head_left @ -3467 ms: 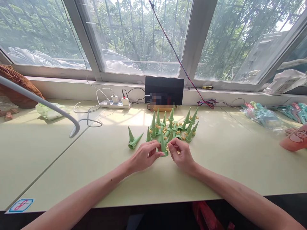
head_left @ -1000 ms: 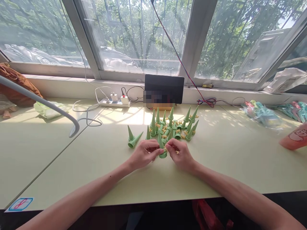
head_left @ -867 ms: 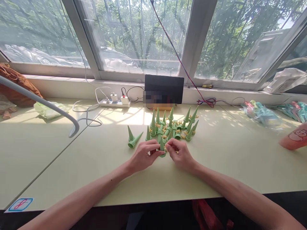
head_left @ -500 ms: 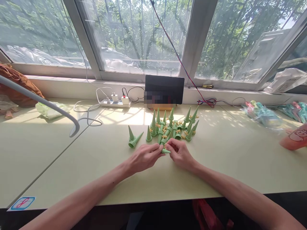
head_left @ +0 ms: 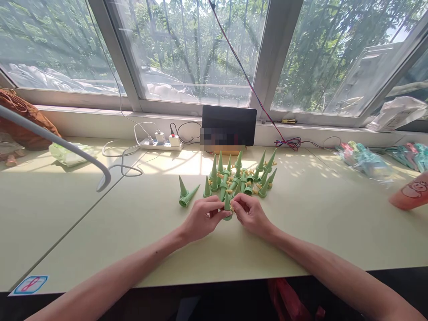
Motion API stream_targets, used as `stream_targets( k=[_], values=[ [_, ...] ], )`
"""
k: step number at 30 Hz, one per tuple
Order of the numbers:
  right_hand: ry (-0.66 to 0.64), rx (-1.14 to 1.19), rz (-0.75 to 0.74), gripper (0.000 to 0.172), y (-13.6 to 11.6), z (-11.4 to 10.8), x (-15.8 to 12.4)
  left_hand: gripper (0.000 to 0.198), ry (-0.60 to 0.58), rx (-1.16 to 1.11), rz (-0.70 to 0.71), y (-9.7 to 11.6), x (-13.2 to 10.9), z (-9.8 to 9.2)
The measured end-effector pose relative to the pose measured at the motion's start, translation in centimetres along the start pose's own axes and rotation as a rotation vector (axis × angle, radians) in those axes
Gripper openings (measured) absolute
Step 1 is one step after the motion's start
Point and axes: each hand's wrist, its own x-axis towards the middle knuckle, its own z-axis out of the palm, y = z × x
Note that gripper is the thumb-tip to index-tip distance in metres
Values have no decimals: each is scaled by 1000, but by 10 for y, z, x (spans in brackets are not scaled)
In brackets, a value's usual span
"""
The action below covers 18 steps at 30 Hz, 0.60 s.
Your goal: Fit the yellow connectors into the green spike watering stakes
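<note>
Both my hands meet over a small green plastic cone point(head_left: 227, 206) at the middle of the pale green table point(head_left: 301, 232). My left hand point(head_left: 203, 218) pinches the cone from the left, its tip pointing up. My right hand point(head_left: 250, 215) has its fingertips closed at the cone's right side, on a small yellow piece too small to make out clearly. Just behind the hands stands a cluster of several green cones with yellow parts point(head_left: 242, 176). Two separate green cones point(head_left: 185, 194) lie to the left of the cluster.
A dark tablet point(head_left: 229, 129) leans against the windowsill behind the cones. A power strip with cables point(head_left: 160, 142) lies left of it. A grey curved tube point(head_left: 60, 145) crosses the left side. Bags of coloured clips point(head_left: 368, 162) and an orange-pink object point(head_left: 409, 192) lie at right.
Half a second ago the cone lay tilted on its side between my fingers; it now stands tip up again. Both hands stay in the same spot.
</note>
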Motion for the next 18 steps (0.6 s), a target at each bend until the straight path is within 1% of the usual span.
stream_targets(
  k=[1, 4, 5, 7, 10, 13, 16, 18],
  values=[
    [0, -9, -6, 26, -1, 0, 0, 42, -32, -87, -105, 2, 1, -1],
    [2, -35, -30, 25, -1, 0, -1, 42, -178, -372, -410, 5, 5, -4],
    [4, -41, -37, 24, -1, 0, -1, 43, -214, -446, -480, 5, 5, -5],
    [7, -52, -51, 23, 0, 0, -2, 48, -239, -579, -581, 4, 6, -5],
    [16, -79, -92, 22, 0, 0, -2, 53, -250, -776, -710, 2, 5, -4],
    [38, -110, -148, 22, -1, 0, -2, 48, -296, -913, -801, 2, 5, -4],
    [50, -127, -182, 21, -1, 0, -3, 47, -315, -961, -810, 1, 6, -4],
    [52, -137, -193, 21, -1, 0, -4, 49, -301, -944, -792, 0, 6, -3]
  ],
)
